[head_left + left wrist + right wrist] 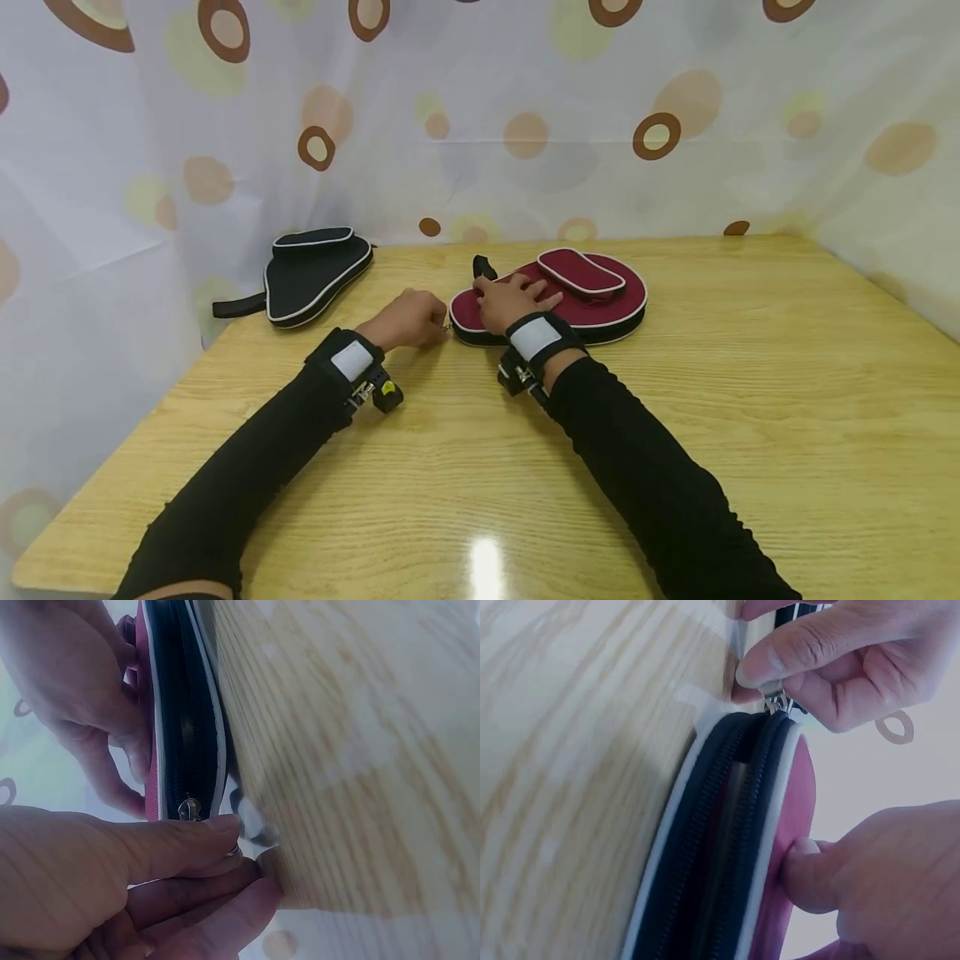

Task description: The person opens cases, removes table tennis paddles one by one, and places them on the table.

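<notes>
Two cases lie on the wooden table [450, 483]; the red case [581, 311] sits near its far edge, narrow end toward your left hand [411, 319], and the black case [313, 283] lies apart, farther left; your left thumb and fingers pinch the zipper pull [774, 693] at the red case's narrow end; the zip's two rows of teeth stand parted beside it; your right hand [513, 305] grips nothing, its fingers spread on the red case's top.
</notes>
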### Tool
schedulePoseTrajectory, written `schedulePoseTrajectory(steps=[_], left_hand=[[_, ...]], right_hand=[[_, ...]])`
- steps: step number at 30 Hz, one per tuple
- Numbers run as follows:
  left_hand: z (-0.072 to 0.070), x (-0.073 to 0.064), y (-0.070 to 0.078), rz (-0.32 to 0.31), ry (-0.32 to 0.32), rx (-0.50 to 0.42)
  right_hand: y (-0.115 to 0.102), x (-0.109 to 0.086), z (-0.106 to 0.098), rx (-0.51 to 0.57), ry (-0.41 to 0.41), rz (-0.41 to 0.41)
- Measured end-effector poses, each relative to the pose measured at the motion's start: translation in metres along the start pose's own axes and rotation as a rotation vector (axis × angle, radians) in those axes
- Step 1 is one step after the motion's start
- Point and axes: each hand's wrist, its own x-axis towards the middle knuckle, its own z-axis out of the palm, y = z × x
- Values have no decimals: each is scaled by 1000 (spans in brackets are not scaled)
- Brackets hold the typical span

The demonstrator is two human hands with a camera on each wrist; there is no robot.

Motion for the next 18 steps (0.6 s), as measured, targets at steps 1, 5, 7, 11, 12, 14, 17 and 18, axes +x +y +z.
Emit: schedulePoseTrajectory(steps=[1, 5, 7, 11, 12, 14, 17, 18], left_hand=[[0, 0, 1, -2, 0, -3], [-1, 0, 2, -14, -4, -20], [0, 0, 1, -18, -6, -28], [1, 0, 0, -12, 2, -30], [1, 0, 0, -9, 7, -27], [1, 0, 0, -5, 11, -27], [1, 0, -1, -6, 10, -30], [1, 0, -1, -8, 7, -31]], right_hand=[[1, 0, -1, 0, -5, -2], [3, -2, -6, -16, -40, -20], [4, -4, -9, -24, -60, -32], [6, -7, -13, -10, -87, -49], [6, -7, -14, -6, -89, -53], [7, -9, -16, 4, -90, -58], [8, -11, -17, 8, -93, -69], [9, -10, -17, 5, -97, -72]])
